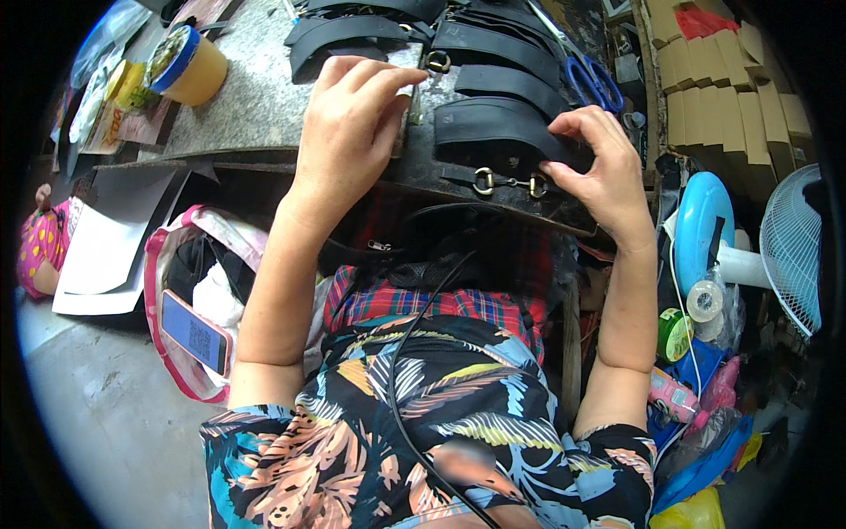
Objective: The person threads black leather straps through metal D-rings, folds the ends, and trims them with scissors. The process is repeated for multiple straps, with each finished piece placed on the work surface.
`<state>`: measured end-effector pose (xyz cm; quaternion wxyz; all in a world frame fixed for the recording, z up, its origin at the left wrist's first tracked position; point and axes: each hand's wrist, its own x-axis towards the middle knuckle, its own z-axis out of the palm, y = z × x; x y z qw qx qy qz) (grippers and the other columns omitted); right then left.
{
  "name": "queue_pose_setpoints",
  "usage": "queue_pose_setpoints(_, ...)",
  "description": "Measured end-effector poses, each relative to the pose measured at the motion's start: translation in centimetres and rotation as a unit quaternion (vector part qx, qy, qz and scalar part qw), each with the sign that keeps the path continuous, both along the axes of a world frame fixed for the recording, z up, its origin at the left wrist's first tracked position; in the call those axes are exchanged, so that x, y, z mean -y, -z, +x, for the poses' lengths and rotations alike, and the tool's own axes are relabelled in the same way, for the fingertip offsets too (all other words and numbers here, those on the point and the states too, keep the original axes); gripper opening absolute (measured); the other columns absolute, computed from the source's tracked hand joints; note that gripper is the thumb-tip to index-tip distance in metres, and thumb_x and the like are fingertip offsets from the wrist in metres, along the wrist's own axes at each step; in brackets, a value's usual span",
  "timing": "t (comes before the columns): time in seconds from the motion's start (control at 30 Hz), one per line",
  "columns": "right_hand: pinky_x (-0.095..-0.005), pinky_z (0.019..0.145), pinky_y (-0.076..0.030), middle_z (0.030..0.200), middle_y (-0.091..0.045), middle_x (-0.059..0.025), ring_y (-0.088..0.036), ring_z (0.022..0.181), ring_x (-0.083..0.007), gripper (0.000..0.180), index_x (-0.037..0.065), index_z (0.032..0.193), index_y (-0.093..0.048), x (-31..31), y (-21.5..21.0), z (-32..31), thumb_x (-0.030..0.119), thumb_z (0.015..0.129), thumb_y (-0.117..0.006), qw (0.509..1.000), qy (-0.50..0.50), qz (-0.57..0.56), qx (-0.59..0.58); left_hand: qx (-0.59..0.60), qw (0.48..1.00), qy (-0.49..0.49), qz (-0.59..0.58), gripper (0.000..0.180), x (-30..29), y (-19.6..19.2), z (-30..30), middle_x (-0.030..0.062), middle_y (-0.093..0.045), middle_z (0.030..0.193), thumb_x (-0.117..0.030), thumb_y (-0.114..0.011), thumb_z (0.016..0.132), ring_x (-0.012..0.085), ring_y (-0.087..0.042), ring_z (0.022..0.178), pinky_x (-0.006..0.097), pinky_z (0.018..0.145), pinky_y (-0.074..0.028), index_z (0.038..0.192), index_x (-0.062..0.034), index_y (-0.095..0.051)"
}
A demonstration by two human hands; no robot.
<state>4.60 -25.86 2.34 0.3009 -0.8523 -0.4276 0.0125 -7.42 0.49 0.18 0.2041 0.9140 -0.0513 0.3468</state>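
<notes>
My left hand [352,119] hovers over the near edge of the work surface. Its fingers are stretched out and apart, with no object visible in them. The index fingertip comes close to a metal ring [438,62] between two rows of black straps. My right hand [608,167] is at the right end of a wide black strap [489,128], thumb and index finger apart. The index tip appears to touch the strap; the thumb tip lies just below, near a metal buckle link [509,182] on a narrower band. More curved black straps [352,40] lie behind.
Blue-handled scissors [592,84] lie at the right of the straps. A yellow tub with a blue rim [196,66] stands far left. A pink-edged bag [154,291] with a phone [196,331] is left of my lap. A white fan [793,251] and stacked cardboard pieces [723,106] occupy the right.
</notes>
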Motion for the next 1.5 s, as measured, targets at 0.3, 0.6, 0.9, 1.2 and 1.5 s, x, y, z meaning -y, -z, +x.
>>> queue_pose_setpoints(0.3, -0.0331, 0.088, -0.047, 0.1, -0.057, -0.007, -0.058, 0.096, -0.0222, 0.048, 0.007, 0.112, -0.067, 0.2, 0.4, 0.4, 0.006, 0.065, -0.077, 0.998, -0.035, 0.03, -0.035, -0.041, 0.998, -0.006, 0.036, 0.036, 3.2, 0.1, -0.6, 0.004, -0.063, 0.089, -0.031, -0.079, 0.073, 0.0259, -0.056, 0.089, 0.036, 0.081, -0.048, 0.103, -0.0119, -0.071)
queue_pose_setpoints(0.6, -0.0309, 0.085, -0.046, 0.104, -0.056, -0.0052, -0.056, 0.094, -0.0195, 0.047, 0.007, 0.114, -0.068, 0.8, 0.8, 0.2, 0.016, 0.069, -0.08, 0.994, -0.056, 0.058, -0.077, -0.085, 0.996, 0.009, -0.035, 0.03, 3.1, 0.3, -0.6, 0.0026, -0.066, 0.085, -0.017, -0.08, 0.074, 0.0237, -0.057, 0.08, 0.036, 0.073, -0.048, 0.103, -0.013, -0.07)
queue_pose_setpoints(0.9, -0.0274, 0.074, -0.05, 0.091, -0.062, -0.0059, -0.06, 0.08, -0.0158, 0.019, 0.004, 0.1, -0.068, -0.1, 1.2, -0.6, 0.005, 0.081, -0.073, 0.989, 0.06, 0.132, -0.041, -0.102, 0.992, -0.014, -0.07, 0.037, 2.9, 0.6, 0.2, 0.0099, -0.068, 0.089, -0.006, -0.064, 0.083, 0.0301, -0.061, 0.089, 0.042, 0.078, -0.05, 0.119, -0.0119, -0.062)
queue_pose_setpoints(1.2, -0.0266, 0.074, -0.047, 0.089, -0.062, -0.0071, -0.06, 0.081, -0.016, 0.007, -0.001, 0.088, -0.067, 1.4, -0.3, -3.4, 0.002, 0.083, -0.07, 0.995, 0.013, 0.093, 0.022, -0.118, 0.98, 0.037, -0.155, 0.041, 1.3, 1.0, -0.4, 0.0087, -0.069, 0.103, 0.004, -0.053, 0.09, 0.0251, -0.061, 0.096, 0.034, 0.086, -0.047, 0.129, -0.0104, -0.059)
queue_pose_setpoints(1.5, -0.0348, 0.081, -0.049, 0.093, -0.063, -0.0108, -0.062, 0.091, -0.0268, 0.024, 0.002, 0.099, -0.072, 2.5, 0.6, -4.3, 0.011, 0.077, -0.075, 0.994, 0.057, 0.007, 0.091, -0.068, 0.995, 0.068, -0.014, 0.023, 3.5, -0.4, -2.8, 0.0067, -0.062, 0.09, -0.007, -0.072, 0.079, 0.0255, -0.058, 0.084, 0.035, 0.074, -0.049, 0.102, -0.0089, -0.07)
